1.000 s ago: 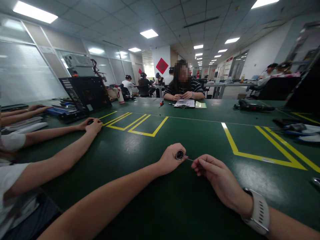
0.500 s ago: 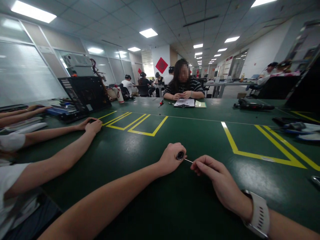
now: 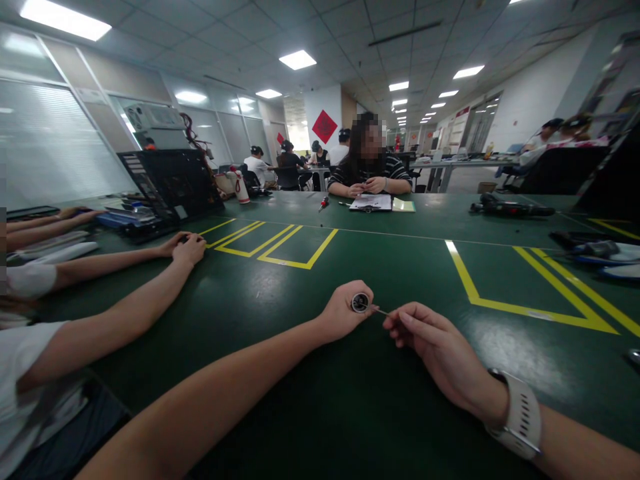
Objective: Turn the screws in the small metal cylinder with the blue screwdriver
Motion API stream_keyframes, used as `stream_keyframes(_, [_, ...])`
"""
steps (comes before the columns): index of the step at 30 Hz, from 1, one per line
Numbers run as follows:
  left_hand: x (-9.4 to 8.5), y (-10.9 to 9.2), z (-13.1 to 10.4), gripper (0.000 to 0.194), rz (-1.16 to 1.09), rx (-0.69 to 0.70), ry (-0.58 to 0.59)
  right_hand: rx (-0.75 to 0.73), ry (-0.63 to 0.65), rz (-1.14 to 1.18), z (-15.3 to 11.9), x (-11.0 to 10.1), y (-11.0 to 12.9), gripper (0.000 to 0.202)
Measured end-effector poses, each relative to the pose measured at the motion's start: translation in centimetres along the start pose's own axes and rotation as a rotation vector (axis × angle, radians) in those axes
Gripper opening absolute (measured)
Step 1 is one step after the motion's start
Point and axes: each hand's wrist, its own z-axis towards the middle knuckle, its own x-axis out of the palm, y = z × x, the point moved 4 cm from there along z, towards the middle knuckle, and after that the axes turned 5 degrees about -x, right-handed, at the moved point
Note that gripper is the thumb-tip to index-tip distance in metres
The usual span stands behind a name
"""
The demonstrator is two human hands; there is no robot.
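My left hand (image 3: 343, 317) is closed around a small dark cylinder whose round end with a silver rim (image 3: 359, 303) faces me. The rest of the cylinder is hidden inside the fist. Just to its right, my right hand (image 3: 430, 343) pinches a thin metal rod (image 3: 382, 312) between thumb and fingers. The rod points left toward the cylinder's rim; whether its tip touches or enters it, I cannot tell. Both hands are above the green table (image 3: 300, 373). A watch with a pale strap (image 3: 517, 417) is on my right wrist.
Yellow tape outlines (image 3: 285, 261) mark the table. Across it sits a person behind a clipboard (image 3: 371, 203), near a red screwdriver (image 3: 324, 203). A black power tool (image 3: 510, 207) lies at the back right. A co-worker's hands (image 3: 187, 248) and an open computer case (image 3: 173, 183) are at the left.
The cylinder's round end has turned more toward me, showing its inside. The rod and my right hand have shifted slightly upward. The camera view has moved a little.
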Motion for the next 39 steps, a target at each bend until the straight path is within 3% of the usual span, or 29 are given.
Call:
stream_keyframes(21, [0.04,-0.15,-0.01,0.014,0.057,-0.001,0.005,-0.118,0.006,-0.253,-0.26,-0.08,0.25,0.019])
stream_keyframes(30, [0.1,-0.03,0.0,0.015,0.024,-0.017,0.017,-0.124,-0.013,-0.132,-0.32,-0.05,0.44,0.017])
stream_keyframes(39, [0.23,-0.05,-0.02,0.016,0.024,-0.012,0.02,-0.115,0.05,-0.196,-0.28,0.31,0.32,0.017])
